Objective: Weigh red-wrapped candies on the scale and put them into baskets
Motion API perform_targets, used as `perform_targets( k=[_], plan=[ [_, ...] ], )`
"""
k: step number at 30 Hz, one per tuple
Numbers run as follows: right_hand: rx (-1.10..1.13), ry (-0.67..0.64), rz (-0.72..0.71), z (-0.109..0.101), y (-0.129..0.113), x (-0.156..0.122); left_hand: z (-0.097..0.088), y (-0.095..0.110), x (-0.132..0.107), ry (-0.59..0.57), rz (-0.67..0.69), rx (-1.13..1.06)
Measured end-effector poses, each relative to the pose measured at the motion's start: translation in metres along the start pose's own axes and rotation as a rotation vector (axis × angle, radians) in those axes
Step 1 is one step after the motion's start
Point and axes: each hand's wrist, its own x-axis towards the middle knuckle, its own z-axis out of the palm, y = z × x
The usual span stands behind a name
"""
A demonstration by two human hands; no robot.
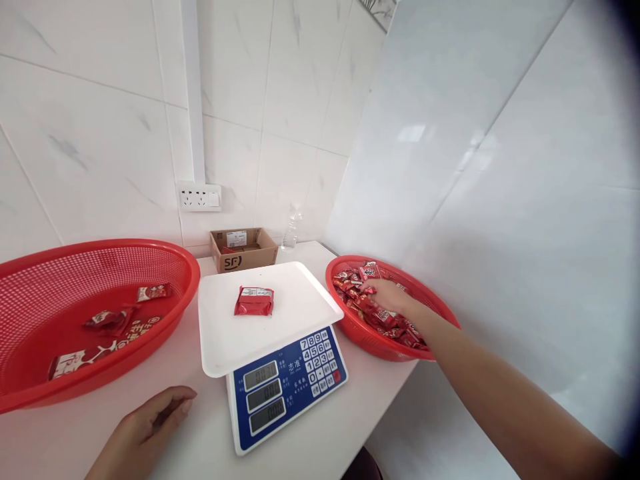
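One carton (257, 259) behind the scale (295, 390)

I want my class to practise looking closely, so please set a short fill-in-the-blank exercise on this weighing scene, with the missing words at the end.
1. The hand among the packets in the red basket is the person's ____ hand.
2. On the tray of the scale lies exactly ____ red packet.
3. The cardboard box bears the large letters ____.
4. The background colour of the scale's front panel is ____.

Missing words: right; one; SF; blue.
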Motion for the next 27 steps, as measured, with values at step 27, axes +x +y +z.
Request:
perform_targets(
  k=[27],
  plan=[
    [0.040,-0.138,-0.664,0.066,-0.205,-0.031,-0.003,0.027,-0.014,-0.070,0.013,-0.037]
  ],
)
